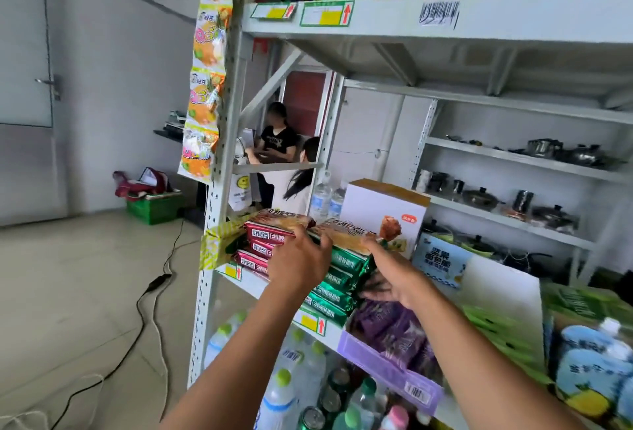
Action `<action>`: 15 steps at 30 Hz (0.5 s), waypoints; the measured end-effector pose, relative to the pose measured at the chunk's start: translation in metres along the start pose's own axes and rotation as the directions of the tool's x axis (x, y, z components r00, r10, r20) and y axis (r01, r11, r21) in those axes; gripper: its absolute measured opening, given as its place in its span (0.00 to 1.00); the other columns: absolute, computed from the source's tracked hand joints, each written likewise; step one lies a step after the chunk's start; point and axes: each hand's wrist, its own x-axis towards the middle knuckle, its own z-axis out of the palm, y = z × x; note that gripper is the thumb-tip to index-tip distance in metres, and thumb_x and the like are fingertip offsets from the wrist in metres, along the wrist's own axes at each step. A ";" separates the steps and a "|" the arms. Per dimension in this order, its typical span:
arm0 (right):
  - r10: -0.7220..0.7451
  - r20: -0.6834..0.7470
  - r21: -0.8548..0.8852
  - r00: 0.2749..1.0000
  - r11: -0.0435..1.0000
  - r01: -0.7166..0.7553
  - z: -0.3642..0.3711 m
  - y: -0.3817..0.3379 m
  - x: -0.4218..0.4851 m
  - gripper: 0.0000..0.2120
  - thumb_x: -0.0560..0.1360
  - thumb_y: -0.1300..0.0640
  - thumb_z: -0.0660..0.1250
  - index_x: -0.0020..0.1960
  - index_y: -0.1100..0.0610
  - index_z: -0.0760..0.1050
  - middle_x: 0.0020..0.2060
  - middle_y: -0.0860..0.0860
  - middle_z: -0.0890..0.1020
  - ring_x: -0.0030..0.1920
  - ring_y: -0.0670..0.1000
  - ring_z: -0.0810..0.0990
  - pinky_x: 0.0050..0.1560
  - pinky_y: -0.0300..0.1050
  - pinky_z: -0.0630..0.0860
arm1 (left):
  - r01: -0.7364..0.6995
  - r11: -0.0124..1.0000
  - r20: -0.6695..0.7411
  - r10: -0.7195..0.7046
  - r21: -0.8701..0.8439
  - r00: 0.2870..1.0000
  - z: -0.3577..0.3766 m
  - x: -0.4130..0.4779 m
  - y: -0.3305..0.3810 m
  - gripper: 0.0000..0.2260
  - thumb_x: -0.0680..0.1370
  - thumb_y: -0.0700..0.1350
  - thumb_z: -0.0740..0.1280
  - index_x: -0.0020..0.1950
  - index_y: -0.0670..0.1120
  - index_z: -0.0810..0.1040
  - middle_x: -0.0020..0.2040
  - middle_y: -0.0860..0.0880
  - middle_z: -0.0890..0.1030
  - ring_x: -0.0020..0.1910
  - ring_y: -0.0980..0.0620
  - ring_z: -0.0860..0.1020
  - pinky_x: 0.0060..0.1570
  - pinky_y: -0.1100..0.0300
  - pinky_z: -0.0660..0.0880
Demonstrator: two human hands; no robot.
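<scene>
Left hand curled over red packs, right hand squeezes green packs. I fear stacks tip: shelf edge close, one shove drops them.

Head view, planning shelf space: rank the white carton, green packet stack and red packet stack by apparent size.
1. white carton, though it stands farther back.
2. green packet stack.
3. red packet stack; the left hand hides part, so unsure.
</scene>
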 end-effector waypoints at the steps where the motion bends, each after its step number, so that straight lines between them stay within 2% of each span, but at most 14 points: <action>1: 0.003 0.007 0.030 1.000 1.000 -0.003 0.000 -0.001 -0.002 0.32 0.77 0.31 0.64 0.70 0.53 0.68 0.54 0.63 0.80 0.40 0.57 0.86 0.34 0.44 0.82 | 0.004 1.000 0.039 -0.003 -0.028 0.999 -0.001 0.002 0.001 0.41 0.73 0.69 0.38 0.73 0.44 0.66 0.65 0.34 0.75 0.62 0.32 0.76 0.62 0.40 0.74; 3: 0.009 0.018 0.074 1.000 0.997 -0.011 -0.002 -0.003 -0.004 0.28 0.78 0.33 0.65 0.67 0.53 0.68 0.56 0.62 0.79 0.43 0.58 0.85 0.34 0.45 0.83 | 0.054 0.991 0.105 -0.041 -0.119 0.994 -0.003 0.005 0.003 0.38 0.78 0.69 0.45 0.77 0.43 0.62 0.71 0.33 0.71 0.68 0.32 0.74 0.67 0.39 0.71; 5: 0.020 0.006 0.056 1.000 0.998 -0.021 -0.002 -0.003 -0.004 0.29 0.79 0.33 0.64 0.69 0.54 0.68 0.59 0.62 0.77 0.46 0.58 0.85 0.32 0.45 0.83 | 0.100 0.976 0.137 -0.074 -0.193 0.988 -0.004 0.008 0.005 0.37 0.82 0.67 0.53 0.81 0.41 0.57 0.76 0.33 0.67 0.74 0.34 0.69 0.73 0.40 0.67; 9: 0.018 -0.015 -0.044 1.000 0.999 -0.018 -0.001 -0.002 0.000 0.36 0.78 0.29 0.62 0.76 0.52 0.65 0.67 0.60 0.74 0.52 0.58 0.83 0.34 0.43 0.83 | 0.154 0.955 0.173 -0.112 -0.252 0.979 -0.003 0.008 0.005 0.39 0.82 0.65 0.56 0.83 0.42 0.49 0.80 0.33 0.59 0.78 0.33 0.62 0.76 0.38 0.62; 12: 0.027 0.000 -0.017 1.000 0.999 -0.027 -0.004 -0.004 0.000 0.33 0.78 0.31 0.63 0.71 0.55 0.68 0.58 0.60 0.78 0.46 0.54 0.83 0.33 0.42 0.81 | 0.159 0.952 0.166 -0.118 -0.260 0.979 -0.004 0.004 0.011 0.39 0.83 0.64 0.56 0.83 0.41 0.47 0.80 0.33 0.59 0.79 0.33 0.61 0.77 0.39 0.62; 15: 0.020 -0.002 0.004 1.000 1.000 -0.020 -0.008 -0.002 -0.002 0.28 0.79 0.34 0.64 0.67 0.54 0.68 0.49 0.58 0.79 0.34 0.50 0.80 0.31 0.40 0.78 | 0.118 0.963 0.136 -0.086 -0.244 0.987 -0.004 0.004 0.012 0.39 0.81 0.66 0.57 0.82 0.42 0.54 0.78 0.35 0.65 0.76 0.34 0.66 0.74 0.38 0.66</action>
